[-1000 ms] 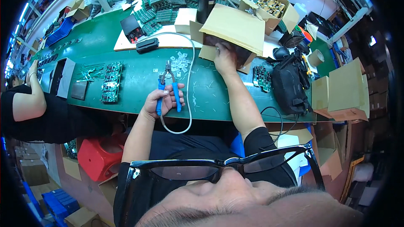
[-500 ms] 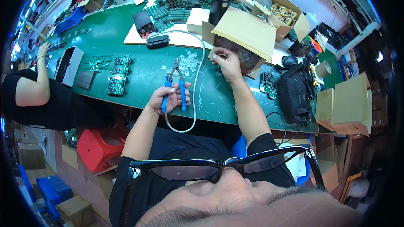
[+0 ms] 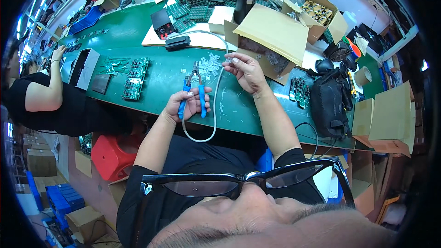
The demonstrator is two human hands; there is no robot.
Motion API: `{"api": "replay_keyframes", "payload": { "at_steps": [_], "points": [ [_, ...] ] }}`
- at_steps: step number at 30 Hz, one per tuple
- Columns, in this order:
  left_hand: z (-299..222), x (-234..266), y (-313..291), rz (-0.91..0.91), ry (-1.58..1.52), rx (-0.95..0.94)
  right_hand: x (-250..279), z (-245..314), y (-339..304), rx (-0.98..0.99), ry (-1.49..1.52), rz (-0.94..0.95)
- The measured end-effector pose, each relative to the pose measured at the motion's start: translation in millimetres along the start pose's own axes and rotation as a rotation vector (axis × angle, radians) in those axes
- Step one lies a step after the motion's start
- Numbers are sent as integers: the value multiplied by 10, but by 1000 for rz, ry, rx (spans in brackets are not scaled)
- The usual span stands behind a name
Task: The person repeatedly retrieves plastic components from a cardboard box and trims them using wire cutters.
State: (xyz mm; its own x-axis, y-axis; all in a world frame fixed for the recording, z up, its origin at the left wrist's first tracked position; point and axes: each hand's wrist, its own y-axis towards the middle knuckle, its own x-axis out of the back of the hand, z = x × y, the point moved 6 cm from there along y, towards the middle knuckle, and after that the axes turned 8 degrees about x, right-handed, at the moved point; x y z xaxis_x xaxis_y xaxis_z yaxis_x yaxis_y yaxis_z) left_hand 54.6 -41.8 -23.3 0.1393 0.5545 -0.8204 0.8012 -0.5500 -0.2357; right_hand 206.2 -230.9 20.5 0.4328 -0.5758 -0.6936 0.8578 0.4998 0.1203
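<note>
My left hand is closed around blue-handled cutting pliers, whose handles stand apart and whose metal jaws point away from me. Close beyond the jaws lies a scatter of small clear plastic pieces on the green table. My right hand is raised at the near left of an open cardboard box, thumb and fingertips pinched together. What they pinch, if anything, is too small to make out. More clear pieces show inside that box. A grey cable loops between my hands.
Green circuit boards lie to the left, others to the right beside a black bag. A black flask stands behind the box. At far left a co-worker's arm reaches over the table. Thin white offcuts litter the front.
My right hand has drawn back from the box opening, a little toward me, with its fingertips now near the cable. The left hand still holds the pliers. The view has shifted slightly.
</note>
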Motion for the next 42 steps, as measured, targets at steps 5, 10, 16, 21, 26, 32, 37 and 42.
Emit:
{"api": "replay_keyframes", "payload": {
  "at_steps": [5, 10, 16, 21, 26, 32, 37, 42],
  "points": [
    [1, -7, 7, -5, -1, -3, 10, -31, -8, 19, -74, 37],
    [2, -40, -6, -26, 26, -12, 8, -62, -22, 34, -119, 39],
    [-53, -155, -48, -292, 324, 50, -17, -76, -46, 55, -140, 43],
    [-287, -535, -94, -514, 1132, 76, -67, -69, -64, 63, -99, 60],
    [-362, -680, -82, -539, 1235, 124, -46, -62, -68, 124, -270, 70],
    [-361, -684, -79, -572, 1272, 169, -86, -24, -82, 147, -344, 44],
    [-346, -661, -65, -580, 1300, 175, -85, -15, -85, 156, -375, 45],
    [-333, -662, -71, -611, 1343, 171, -116, -3, -103, 189, -519, 44]
  ]
}}
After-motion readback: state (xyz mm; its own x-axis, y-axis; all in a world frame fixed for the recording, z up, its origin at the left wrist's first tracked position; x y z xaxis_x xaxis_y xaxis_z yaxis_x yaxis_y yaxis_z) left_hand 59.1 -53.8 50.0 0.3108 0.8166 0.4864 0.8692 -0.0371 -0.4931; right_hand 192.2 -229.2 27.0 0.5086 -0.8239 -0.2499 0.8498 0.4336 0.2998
